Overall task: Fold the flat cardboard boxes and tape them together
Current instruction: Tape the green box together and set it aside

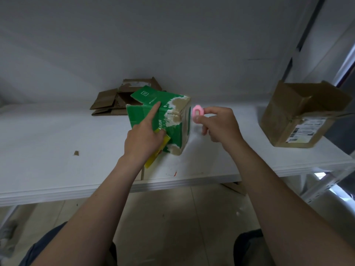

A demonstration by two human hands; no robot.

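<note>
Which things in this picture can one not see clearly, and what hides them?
- Head view: the yellow item is mostly under the left hand; whether the hand grips it is unclear.
- The pink tool, pinched by the right hand, is too small to identify.
- The label on the brown box is too blurred to read.
- The flat cardboard is partly behind the green box.

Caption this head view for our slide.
Left hand holding a yellow object touches green box; right hand pinches pink tool.

It looks like a storeroom or packing corner: a plain white table (57,141) against a bare wall (172,35), slotted metal racking (325,188) past its right edge, flattened cardboard (107,102) at its back edge, a used brown carton (278,116) with a shipping label (305,129).
</note>
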